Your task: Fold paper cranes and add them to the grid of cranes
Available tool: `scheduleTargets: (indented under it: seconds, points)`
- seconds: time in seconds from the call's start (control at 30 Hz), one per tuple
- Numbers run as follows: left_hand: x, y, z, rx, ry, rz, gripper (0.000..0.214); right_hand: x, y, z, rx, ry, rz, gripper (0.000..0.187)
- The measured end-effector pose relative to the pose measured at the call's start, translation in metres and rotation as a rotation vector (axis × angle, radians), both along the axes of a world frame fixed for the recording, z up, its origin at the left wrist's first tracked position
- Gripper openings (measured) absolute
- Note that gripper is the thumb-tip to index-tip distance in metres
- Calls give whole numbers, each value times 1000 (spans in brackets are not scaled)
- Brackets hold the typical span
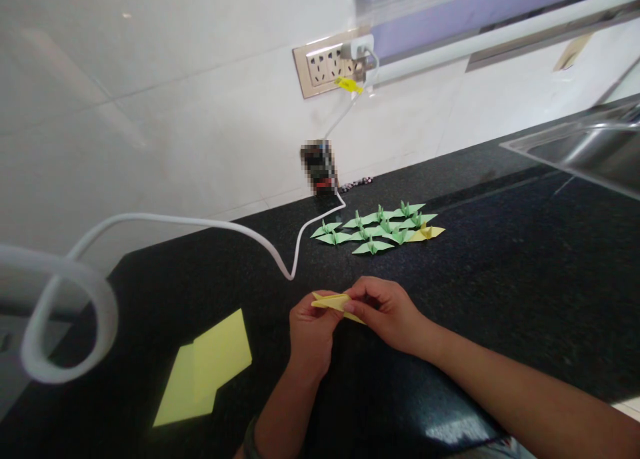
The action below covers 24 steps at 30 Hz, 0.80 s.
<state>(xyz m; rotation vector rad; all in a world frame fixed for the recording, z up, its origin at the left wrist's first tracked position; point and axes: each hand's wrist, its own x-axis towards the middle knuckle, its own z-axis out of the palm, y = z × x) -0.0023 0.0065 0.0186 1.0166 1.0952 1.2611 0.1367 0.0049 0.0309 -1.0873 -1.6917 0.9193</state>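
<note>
Between my two hands is a partly folded piece of yellow origami paper (332, 301), narrow and pointed at its ends. My left hand (311, 329) grips it from the left and below, fingers closed. From the right, my right hand (387, 312) pinches it between thumb and fingers. Just beyond my hands, several green paper cranes (373, 247) stand grouped on the black countertop (480, 299). One yellow paper crane (427, 232) sits at the right end of that group. Loose yellow paper sheets (213, 362) lie overlapping to the left of my left hand.
A white cable (200, 220) loops across the left side and over the counter. A phone-like object (320, 167), blurred out, leans against the wall below a socket panel (325, 65) with a white plug (357, 47). At the far right is a steel sink (595, 149).
</note>
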Motion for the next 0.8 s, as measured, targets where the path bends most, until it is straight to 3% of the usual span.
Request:
scheduleTargets:
  seconds: [0.27, 0.43, 0.8]
  points:
    - [0, 0, 4, 22, 31, 12, 19, 2, 2, 0, 96, 5, -17, 23]
    - [-1, 1, 3, 85, 115, -9, 11, 2, 4, 2, 119, 30, 7, 19]
    - [-1, 1, 2, 0, -5, -56, 12, 2, 2, 1, -53, 15, -39, 14]
